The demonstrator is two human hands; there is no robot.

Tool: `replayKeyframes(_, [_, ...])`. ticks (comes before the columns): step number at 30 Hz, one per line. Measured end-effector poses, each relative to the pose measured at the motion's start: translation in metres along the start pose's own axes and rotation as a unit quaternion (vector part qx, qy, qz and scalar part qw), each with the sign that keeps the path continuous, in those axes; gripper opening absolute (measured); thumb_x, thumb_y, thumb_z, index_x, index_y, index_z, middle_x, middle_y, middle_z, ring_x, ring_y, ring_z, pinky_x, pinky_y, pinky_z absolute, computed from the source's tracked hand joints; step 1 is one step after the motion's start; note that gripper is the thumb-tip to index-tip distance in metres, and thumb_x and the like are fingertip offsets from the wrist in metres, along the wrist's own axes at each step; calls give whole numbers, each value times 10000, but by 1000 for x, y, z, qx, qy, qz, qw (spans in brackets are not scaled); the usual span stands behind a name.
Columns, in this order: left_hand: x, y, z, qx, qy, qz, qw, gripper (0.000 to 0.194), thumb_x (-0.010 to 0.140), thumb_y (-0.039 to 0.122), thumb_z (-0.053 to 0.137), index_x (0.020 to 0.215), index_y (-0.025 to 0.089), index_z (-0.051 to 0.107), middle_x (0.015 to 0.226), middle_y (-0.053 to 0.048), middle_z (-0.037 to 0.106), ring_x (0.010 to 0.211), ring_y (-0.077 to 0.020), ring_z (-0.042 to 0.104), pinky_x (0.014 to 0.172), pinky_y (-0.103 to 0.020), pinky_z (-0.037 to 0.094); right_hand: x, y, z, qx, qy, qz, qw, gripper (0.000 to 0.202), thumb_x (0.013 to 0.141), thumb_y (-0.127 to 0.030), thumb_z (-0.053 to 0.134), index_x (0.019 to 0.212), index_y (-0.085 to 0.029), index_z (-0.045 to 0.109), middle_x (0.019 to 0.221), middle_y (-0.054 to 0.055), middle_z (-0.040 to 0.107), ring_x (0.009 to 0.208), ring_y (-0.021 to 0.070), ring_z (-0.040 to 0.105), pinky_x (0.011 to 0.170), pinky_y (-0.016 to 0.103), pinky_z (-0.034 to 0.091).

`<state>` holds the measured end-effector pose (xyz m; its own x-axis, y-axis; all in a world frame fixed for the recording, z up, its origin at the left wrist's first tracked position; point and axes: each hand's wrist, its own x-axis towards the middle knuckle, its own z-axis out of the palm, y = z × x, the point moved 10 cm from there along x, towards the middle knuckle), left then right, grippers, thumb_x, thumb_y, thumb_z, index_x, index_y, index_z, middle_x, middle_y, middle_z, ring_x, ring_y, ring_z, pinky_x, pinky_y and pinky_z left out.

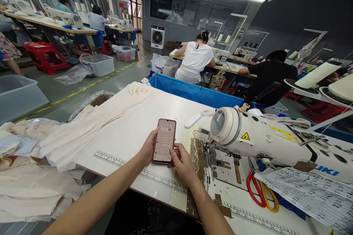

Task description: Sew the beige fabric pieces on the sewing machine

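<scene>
A phone (163,141) with a lit screen of text messages is held upright above the white table (124,132). My left hand (149,146) grips its left edge, with the fingers partly hidden behind it. On the lower right side, my right hand (182,161) holds the phone, its thumb at the edge of the screen. To the right of my hands stands a white sewing machine (248,132). Cream fabric (91,125) lies over the table's left part.
Red and orange scissors (260,189) and a written sheet (309,191) lie at the right. A white-handled tool (193,120) lies behind the phone. Beyond the blue cloth bin (193,91), people work at other machines. More fabric (33,191) is heaped at left.
</scene>
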<state>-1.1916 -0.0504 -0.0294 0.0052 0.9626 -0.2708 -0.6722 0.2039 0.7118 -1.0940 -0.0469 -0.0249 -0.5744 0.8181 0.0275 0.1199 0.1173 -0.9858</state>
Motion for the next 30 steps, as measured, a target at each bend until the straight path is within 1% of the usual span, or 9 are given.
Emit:
replayKeyframes(8, [0, 0, -1, -5, -2, 5, 1000, 498, 917, 487, 387, 1098, 107, 652, 1011, -131, 706, 913, -260, 668, 787, -336, 541, 0, -1, -1, -3, 1, -6, 1000, 329, 935, -524, 450, 1050, -216, 475, 829, 8, 645, 541, 154, 608, 497, 289, 533])
replayKeyframes(14, [-2, 2, 3, -8, -3, 2, 1000, 519, 916, 486, 374, 1102, 86, 648, 985, -151, 708, 908, -276, 668, 792, -366, 538, 1, -1, -1, -6, 1, -11, 1000, 330, 935, -530, 446, 1036, -217, 476, 821, 8, 641, 537, 152, 603, 494, 286, 530])
replayKeyframes(24, [-2, 1, 1, -10, 9, -6, 1000, 530, 926, 480, 344, 1107, 81, 641, 990, -159, 706, 909, -281, 667, 788, -378, 538, -1, -3, 0, 7, -1, -4, 1000, 349, 917, -534, 480, 1062, -217, 479, 826, 21, 630, 578, 163, 593, 523, 301, 548])
replayKeyframes(30, [-2, 1, 1, -12, 8, -2, 1000, 516, 912, 482, 381, 1104, 81, 643, 970, -157, 710, 899, -281, 670, 808, -383, 532, -1, -5, 0, 14, 1, -5, 1000, 365, 909, -552, 483, 1058, -219, 482, 834, 20, 631, 563, 157, 581, 522, 300, 547])
